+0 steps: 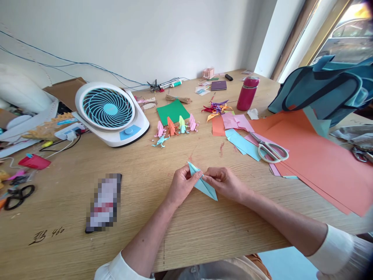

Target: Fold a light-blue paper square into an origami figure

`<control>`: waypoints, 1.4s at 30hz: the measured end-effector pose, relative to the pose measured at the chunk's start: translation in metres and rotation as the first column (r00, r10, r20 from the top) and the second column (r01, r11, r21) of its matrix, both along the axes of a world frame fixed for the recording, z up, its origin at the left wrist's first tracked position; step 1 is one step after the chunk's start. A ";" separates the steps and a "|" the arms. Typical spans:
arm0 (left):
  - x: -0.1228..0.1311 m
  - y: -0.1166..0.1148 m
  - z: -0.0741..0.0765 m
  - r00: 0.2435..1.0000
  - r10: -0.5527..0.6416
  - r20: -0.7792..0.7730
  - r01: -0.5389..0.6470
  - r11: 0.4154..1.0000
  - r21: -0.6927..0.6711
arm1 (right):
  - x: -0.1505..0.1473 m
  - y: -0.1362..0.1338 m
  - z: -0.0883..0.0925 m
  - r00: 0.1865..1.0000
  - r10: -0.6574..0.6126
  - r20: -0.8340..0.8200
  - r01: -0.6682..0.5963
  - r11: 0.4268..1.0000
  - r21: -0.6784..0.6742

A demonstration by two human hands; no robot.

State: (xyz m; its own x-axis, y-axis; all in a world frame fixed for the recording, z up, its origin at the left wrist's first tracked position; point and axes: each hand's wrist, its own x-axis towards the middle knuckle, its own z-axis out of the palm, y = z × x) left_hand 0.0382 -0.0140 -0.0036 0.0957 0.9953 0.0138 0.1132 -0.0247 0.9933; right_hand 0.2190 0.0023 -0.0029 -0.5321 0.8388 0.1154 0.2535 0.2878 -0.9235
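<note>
A light-blue folded paper (pixel 206 188), long and diamond-shaped with pointed ends, is held just above the wooden table (pixel 140 217). My left hand (pixel 183 184) pinches its upper left part, thumb on top. Against its right edge, near the middle, my right hand (pixel 224 182) has thumb and fingertips pressed on the paper. Both hands are closed on it; the fingers beneath are hidden. Beyond the hands stand small folded paper figures: pink (pixel 160 129), orange (pixel 171 126), pale green (pixel 182 124) and another pink figure (pixel 192 123). A light-blue figure (pixel 160 141) lies in front of them.
White-handled scissors (pixel 272 151) rest on orange sheets (pixel 317 151) at right, beside blue paper pieces (pixel 243 143). A fan (pixel 110 112), green paper (pixel 174 112), red bottle (pixel 247 94) and blue bag (pixel 320 87) stand farther back. A blurred-out phone-like object (pixel 104 202) lies left.
</note>
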 end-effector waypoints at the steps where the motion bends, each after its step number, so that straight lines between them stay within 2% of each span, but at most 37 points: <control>1: 0.000 0.000 -0.001 1.000 0.012 -0.008 -0.012 1.000 0.001 | 0.000 0.000 0.000 1.000 0.014 -0.005 -0.014 1.000 -0.012; 6: 0.001 -0.001 0.000 0.996 0.083 0.018 -0.083 0.997 -0.003 | 0.001 0.001 -0.001 0.997 0.047 -0.066 -0.056 0.989 -0.140; 10: 0.002 -0.001 0.004 0.997 0.031 0.064 -0.029 0.999 -0.033 | 0.001 0.000 -0.004 0.999 -0.044 0.007 0.044 0.996 -0.072; 13: 0.002 -0.001 0.004 0.998 0.024 0.051 -0.022 0.999 -0.044 | 0.000 -0.001 -0.005 0.998 -0.057 0.021 0.058 0.998 -0.036; 18: 0.001 0.000 0.001 0.992 0.118 0.055 -0.115 0.992 -0.045 | 0.001 0.001 -0.003 1.000 -0.005 -0.030 0.000 0.988 -0.154; 25: 0.002 0.001 0.004 0.987 0.124 0.099 -0.115 0.990 -0.086 | 0.008 0.009 0.007 0.987 0.124 -0.097 -0.150 0.929 -0.337; 28: 0.002 0.001 0.005 0.986 0.130 0.107 -0.119 0.987 -0.109 | 0.010 0.011 0.013 0.983 0.137 -0.121 -0.173 0.907 -0.384; 31: 0.002 0.001 0.005 0.987 0.126 0.101 -0.114 0.986 -0.124 | 0.011 0.013 0.012 0.981 0.153 -0.120 -0.188 0.908 -0.375; 37: 0.003 0.000 0.005 0.989 0.125 0.085 -0.113 0.985 -0.133 | 0.012 0.016 0.000 0.985 0.156 -0.068 -0.170 0.941 -0.293; 42: 0.003 0.001 0.004 0.988 0.127 0.090 -0.111 0.981 -0.161 | 0.012 0.015 -0.004 0.988 0.154 -0.021 -0.156 0.967 -0.200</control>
